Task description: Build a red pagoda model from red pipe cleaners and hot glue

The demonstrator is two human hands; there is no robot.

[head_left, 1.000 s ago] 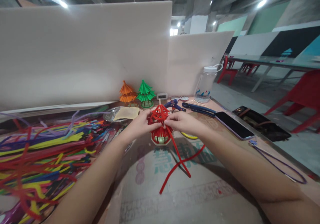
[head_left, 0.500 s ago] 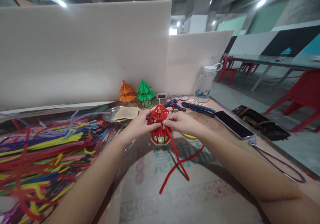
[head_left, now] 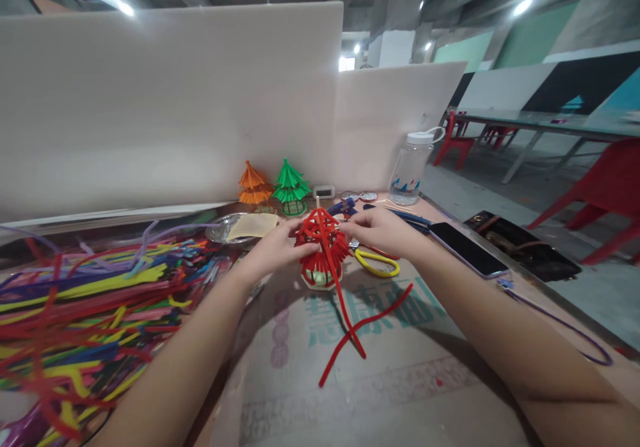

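Note:
A small red pagoda model made of pipe cleaners stands on a pale base in front of me. My left hand grips its left side, thumb across the front. At its right edge my right hand has its fingers bent and closed on the roof; the fingertips are partly hidden. One red pipe cleaner hangs from the model's top down its front onto the table. It crosses a loose red pipe cleaner lying there. Below my right hand are yellow-handled scissors.
Many coloured pipe cleaners cover the left side. Behind stand orange and green pagoda models, a foil dish, a glue gun and a water bottle. A phone lies at right.
My right hand has let go of the hanging pipe cleaner and moved right and up to the roof's edge. The strand now crosses the model's front, and the scissors show more.

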